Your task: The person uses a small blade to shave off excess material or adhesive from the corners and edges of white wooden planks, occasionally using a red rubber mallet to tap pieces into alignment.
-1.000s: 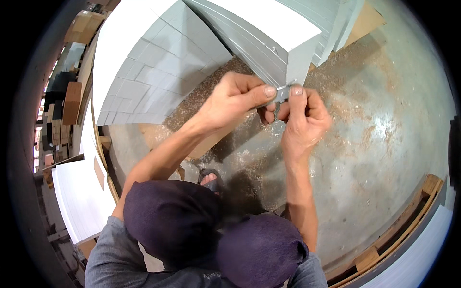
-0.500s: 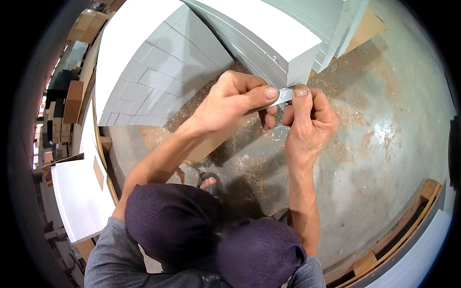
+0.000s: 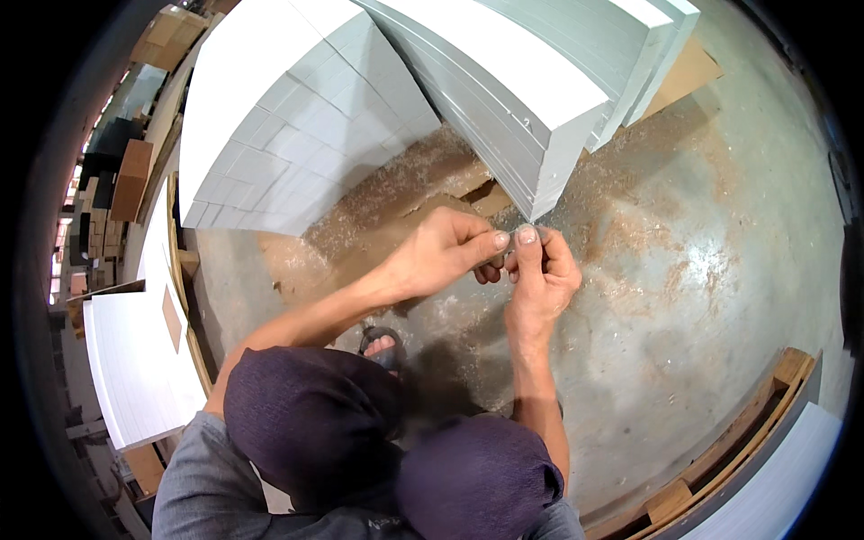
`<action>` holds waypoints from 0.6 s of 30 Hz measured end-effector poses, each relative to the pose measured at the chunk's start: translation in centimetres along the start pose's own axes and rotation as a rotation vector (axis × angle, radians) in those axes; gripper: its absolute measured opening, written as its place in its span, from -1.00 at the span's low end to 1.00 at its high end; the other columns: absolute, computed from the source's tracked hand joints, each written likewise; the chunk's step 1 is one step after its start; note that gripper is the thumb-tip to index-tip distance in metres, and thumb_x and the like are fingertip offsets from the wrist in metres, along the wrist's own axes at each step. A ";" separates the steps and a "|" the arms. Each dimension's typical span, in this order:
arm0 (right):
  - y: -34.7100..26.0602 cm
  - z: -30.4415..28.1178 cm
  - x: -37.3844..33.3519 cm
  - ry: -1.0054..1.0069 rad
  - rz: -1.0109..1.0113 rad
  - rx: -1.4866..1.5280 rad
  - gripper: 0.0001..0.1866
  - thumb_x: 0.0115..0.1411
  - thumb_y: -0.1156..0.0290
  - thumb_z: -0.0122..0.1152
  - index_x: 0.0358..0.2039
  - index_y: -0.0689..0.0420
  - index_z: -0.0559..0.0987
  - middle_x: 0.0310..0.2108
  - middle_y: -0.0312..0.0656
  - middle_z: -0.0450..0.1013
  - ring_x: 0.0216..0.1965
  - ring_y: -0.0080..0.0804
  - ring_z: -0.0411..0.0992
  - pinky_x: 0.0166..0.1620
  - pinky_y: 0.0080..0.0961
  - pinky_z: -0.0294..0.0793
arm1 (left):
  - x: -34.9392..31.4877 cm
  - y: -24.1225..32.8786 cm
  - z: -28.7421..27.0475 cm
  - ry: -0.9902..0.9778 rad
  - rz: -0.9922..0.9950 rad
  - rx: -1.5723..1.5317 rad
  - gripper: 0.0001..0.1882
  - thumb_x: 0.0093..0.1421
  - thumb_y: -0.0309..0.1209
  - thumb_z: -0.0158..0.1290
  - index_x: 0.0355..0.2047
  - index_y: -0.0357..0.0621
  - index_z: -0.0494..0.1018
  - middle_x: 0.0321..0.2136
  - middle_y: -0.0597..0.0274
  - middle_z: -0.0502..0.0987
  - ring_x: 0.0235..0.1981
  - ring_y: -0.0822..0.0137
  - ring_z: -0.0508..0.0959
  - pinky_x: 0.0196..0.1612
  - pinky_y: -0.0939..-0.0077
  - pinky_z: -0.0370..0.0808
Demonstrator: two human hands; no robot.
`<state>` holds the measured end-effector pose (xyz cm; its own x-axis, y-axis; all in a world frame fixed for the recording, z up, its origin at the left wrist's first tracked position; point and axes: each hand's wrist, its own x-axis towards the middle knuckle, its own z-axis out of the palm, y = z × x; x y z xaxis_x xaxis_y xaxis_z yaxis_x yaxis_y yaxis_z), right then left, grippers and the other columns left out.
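Note:
My left hand [image 3: 439,256] and my right hand [image 3: 543,273] are close together in front of me. Each thumb presses against bent fingers, pinching opposite ends of a small, thin, pale strip [image 3: 514,232]. Fingers and thumbs cover most of the strip, so its exact kind cannot be told. Just beyond the fingertips is the low front corner of a tall stack of light grey boards [image 3: 513,130]. From this angle I cannot tell whether the strip touches that corner.
Another grey-white stack [image 3: 297,144] stands at the left, with dusty cardboard [image 3: 310,256] by its base. White boards [image 3: 139,369] lie at the far left. A wooden pallet [image 3: 733,450] is at the lower right. My sandalled foot [image 3: 382,346] rests on the dusty concrete floor [image 3: 657,315].
Both hands have come down toward me, from the front edge of the stack to beside its low corner, still pinching the strip. Less of the strip shows now.

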<state>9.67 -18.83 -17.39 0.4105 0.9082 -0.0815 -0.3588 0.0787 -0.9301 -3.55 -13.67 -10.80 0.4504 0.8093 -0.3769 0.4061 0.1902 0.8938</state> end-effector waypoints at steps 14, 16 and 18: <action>-6.7 -5.0 3.4 -0.111 0.214 -0.346 -0.66 0.41 0.15 0.18 -0.40 0.14 0.51 -0.56 -0.37 0.42 -0.56 -0.69 0.30 -0.46 -0.72 0.27 | 1.1 20.0 -11.5 -0.216 0.720 0.920 -0.58 0.44 -0.19 -0.07 -0.13 -0.35 0.60 -0.27 -0.02 0.63 -0.24 0.22 0.62 -0.14 0.34 0.55; -8.9 -6.2 4.6 -0.163 0.262 -0.448 -0.64 0.40 0.13 0.18 -0.43 0.13 0.49 -0.56 -0.36 0.42 -0.56 -0.69 0.30 -0.46 -0.72 0.25 | 4.0 22.0 -10.1 -0.347 0.637 0.896 -0.56 0.43 -0.18 -0.08 -0.14 -0.36 0.60 -0.28 -0.02 0.62 -0.26 0.23 0.59 -0.15 0.35 0.52; -11.8 -5.1 5.9 -0.240 0.256 -0.461 -0.62 0.40 0.11 0.16 -0.44 0.15 0.48 -0.56 -0.33 0.41 -0.56 -0.68 0.28 -0.47 -0.70 0.23 | 4.7 25.5 -10.0 -0.420 0.558 0.933 -0.55 0.43 -0.17 -0.09 -0.16 -0.37 0.60 -0.29 -0.02 0.60 -0.28 0.23 0.57 -0.16 0.35 0.49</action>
<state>20.62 -16.48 -8.76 0.1379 0.9469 -0.2905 0.0026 -0.2936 -0.9559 0.99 0.57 12.62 0.9079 0.3712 -0.1949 0.4175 -0.7580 0.5012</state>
